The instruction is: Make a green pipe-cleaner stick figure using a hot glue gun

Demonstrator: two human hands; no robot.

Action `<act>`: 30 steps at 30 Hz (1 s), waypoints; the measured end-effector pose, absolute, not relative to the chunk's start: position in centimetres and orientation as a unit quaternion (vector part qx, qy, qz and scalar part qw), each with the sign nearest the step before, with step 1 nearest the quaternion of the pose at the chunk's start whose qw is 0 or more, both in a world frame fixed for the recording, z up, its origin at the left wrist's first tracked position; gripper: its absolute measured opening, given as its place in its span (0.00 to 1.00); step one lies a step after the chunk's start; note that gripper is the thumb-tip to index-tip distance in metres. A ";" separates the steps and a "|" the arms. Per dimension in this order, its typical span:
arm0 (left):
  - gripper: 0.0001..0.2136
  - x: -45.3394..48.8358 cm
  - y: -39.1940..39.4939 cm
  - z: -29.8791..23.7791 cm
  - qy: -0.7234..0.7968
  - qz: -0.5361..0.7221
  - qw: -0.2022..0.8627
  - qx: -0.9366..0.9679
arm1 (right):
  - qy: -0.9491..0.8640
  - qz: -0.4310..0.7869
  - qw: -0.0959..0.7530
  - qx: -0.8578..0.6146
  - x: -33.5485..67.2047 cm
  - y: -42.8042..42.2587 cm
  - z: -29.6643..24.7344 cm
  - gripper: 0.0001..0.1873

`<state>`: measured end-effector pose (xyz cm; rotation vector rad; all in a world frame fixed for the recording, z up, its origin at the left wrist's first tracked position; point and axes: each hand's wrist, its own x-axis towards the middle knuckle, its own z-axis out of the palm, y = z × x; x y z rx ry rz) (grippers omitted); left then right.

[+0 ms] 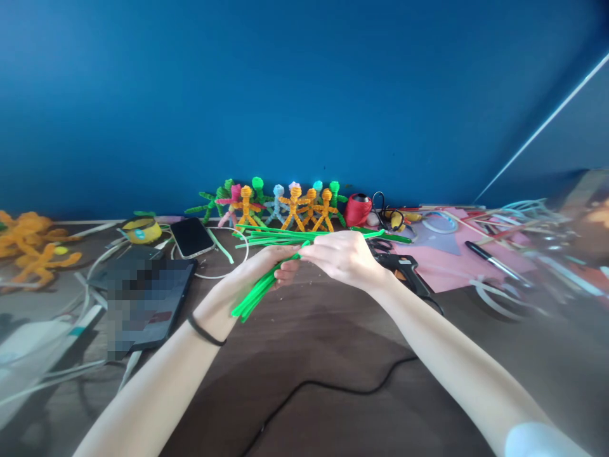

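Wall (304, 95) unevenly lit, darker upper right; far sides smeared; tablet (174, 304) partly pixelated.

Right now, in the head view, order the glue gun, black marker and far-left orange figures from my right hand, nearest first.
1. Glue gun: just right of your right hand.
2. Black marker: farther right.
3. Orange figures: far left.

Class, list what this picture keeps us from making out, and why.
Head view:
- Held green pipe cleaners: exact count; they overlap, and left hand and right hand cover part.
- Tablet: screen masked by pixel blocks.
- Far-right clutter: details lost to blur.
- Pale sleeve: cut off by bottom edge.
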<state>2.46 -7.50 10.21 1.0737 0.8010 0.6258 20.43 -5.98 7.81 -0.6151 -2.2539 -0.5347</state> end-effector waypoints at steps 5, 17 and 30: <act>0.14 2.7 -7.7 10.2 0.361 0.314 0.720 0.502 | -0.854 -0.291 0.358 -0.241 19.8 -6.4 7.7 0.14; 0.05 2.2 -6.3 8.8 0.288 0.351 0.758 0.468 | -0.855 -0.183 0.387 -0.292 19.6 -6.1 7.3 0.10; 0.10 2.9 -6.6 8.6 0.308 0.390 0.566 0.658 | -0.800 0.241 0.383 -0.395 19.5 -6.8 8.9 0.04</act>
